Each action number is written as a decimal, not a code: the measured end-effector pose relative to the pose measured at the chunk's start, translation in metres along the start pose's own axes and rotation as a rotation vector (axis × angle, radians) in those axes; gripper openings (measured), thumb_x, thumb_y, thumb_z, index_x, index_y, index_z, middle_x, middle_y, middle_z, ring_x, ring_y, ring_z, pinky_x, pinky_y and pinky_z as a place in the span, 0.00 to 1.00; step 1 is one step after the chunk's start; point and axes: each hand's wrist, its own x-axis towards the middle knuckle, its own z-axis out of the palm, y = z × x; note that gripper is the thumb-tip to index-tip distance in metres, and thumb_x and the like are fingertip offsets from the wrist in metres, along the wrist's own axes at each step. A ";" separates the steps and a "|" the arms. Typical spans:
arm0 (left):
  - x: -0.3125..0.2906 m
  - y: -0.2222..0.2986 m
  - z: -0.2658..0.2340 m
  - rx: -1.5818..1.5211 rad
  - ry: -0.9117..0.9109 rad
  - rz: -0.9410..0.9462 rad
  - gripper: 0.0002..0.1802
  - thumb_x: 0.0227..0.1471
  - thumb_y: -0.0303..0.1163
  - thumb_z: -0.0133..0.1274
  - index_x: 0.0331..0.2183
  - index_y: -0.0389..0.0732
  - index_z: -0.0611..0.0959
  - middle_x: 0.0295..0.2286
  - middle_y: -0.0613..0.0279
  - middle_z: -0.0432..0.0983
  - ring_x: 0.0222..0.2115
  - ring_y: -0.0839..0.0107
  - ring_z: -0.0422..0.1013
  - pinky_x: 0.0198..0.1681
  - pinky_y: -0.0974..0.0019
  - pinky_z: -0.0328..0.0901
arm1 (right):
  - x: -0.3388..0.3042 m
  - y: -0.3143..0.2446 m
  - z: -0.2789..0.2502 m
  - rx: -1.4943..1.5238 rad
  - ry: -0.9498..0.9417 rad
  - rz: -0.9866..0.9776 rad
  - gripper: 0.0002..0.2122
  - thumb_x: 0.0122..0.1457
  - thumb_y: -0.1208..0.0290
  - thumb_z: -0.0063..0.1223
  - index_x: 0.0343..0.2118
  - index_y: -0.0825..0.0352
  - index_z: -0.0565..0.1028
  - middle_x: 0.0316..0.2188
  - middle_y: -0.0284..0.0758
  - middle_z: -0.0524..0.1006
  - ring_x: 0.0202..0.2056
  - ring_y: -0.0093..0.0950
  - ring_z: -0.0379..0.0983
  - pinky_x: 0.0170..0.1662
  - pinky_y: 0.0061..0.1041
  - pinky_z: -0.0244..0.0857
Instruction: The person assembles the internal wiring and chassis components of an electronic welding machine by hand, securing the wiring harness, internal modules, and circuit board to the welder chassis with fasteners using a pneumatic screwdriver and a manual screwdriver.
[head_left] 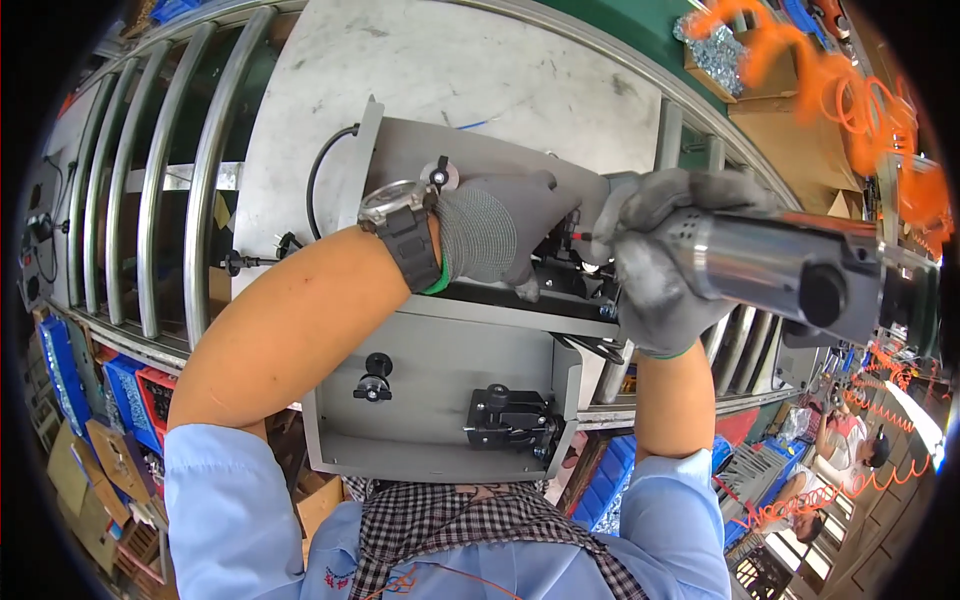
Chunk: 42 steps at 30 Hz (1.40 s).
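My right hand (652, 275), in a dark-smudged grey glove, is wrapped round the front of a power screwdriver (790, 262). The tool lies level, its nose pointing left at dark parts inside a grey metal housing (400, 150). My left hand (490, 228), gloved in grey, bends over that housing close to the screwdriver's tip. Its thumb reaches down beside the black fittings (575, 275); the other fingers are curled and partly hidden, as is whatever they hold. A black watch (402, 225) circles the left wrist.
Nearer me, an open grey metal tray (430, 440) carries a black knob (373, 380) and a black bracket mechanism (505, 415). A whitish metal board (400, 60) lies beneath the housing. Steel rollers (205, 180) run along the left. Orange coiled hoses (850, 100) hang at right.
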 end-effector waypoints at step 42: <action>-0.114 -0.051 -0.049 -0.048 1.187 -0.414 0.29 0.50 0.38 0.57 0.50 0.30 0.72 0.46 0.45 0.72 0.46 0.62 0.70 0.51 0.64 0.63 | -0.278 -0.012 -0.071 -0.686 0.670 0.785 0.16 0.50 0.73 0.58 0.43 0.69 0.76 0.38 0.47 0.74 0.44 0.37 0.71 0.48 0.34 0.65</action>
